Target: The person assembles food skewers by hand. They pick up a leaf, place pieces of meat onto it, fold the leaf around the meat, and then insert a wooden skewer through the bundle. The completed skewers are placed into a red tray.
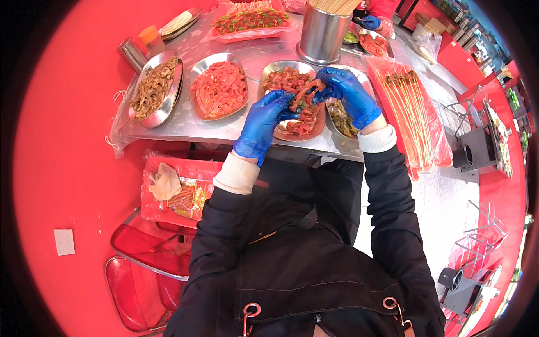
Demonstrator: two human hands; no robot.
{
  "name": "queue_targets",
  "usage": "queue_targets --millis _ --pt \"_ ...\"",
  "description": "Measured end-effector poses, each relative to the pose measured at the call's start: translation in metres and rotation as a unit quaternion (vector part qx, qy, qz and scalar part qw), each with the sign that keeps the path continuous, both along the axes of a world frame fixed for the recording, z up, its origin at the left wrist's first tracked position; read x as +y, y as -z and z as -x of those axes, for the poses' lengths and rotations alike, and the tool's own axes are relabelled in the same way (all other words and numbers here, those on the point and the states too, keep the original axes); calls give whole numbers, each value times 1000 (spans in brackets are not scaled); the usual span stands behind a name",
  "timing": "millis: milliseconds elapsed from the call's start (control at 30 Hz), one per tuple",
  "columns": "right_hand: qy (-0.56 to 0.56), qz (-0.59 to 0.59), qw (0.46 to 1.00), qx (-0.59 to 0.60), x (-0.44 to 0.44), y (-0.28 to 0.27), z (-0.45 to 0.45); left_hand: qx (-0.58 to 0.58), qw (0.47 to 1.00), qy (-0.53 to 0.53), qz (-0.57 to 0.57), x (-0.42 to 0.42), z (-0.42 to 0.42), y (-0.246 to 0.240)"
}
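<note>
Both of my hands wear thin blue gloves and are raised over an oval metal dish (290, 64) of reddish seasoned meat pieces (283, 80). A strip of meat (304, 96) stretches between them. My right hand (347, 94) holds its upper end with curled fingers. At its lower end, the thumb and fingers of my left hand (263, 120) close around the strip, though the exact contact is partly hidden. Close to my right wrist, another dish holds dark green leafy vegetable pieces (342, 118). Left of my hands is a dish of pink sliced meat (221, 86).
Sliced brown mushrooms (156, 90) fill a dish at left. A metal canister (322, 38) of sticks stands behind. Right is a red tray (438, 139) with long skewers (408, 113); another tray of skewers (252, 21) sits behind. A co-worker's gloved hand (368, 22) shows across the table.
</note>
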State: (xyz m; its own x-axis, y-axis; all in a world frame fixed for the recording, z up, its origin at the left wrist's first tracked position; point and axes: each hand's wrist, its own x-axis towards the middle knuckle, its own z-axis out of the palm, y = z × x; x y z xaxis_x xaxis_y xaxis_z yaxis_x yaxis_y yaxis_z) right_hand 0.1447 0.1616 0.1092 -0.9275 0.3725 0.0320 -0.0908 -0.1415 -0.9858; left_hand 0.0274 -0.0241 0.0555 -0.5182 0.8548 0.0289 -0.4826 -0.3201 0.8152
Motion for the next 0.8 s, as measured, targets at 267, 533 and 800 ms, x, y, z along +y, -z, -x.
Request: queue_targets --millis 267,533,800 --pt "91 41 995 -16 -20 24 -5 84 995 26 53 -5 -4 -7" --pt "143 52 987 55 -25 39 -4 72 994 25 81 -5 -11 -11" --pt "151 12 986 71 -24 29 -5 75 991 37 100 -4 -13 -7"
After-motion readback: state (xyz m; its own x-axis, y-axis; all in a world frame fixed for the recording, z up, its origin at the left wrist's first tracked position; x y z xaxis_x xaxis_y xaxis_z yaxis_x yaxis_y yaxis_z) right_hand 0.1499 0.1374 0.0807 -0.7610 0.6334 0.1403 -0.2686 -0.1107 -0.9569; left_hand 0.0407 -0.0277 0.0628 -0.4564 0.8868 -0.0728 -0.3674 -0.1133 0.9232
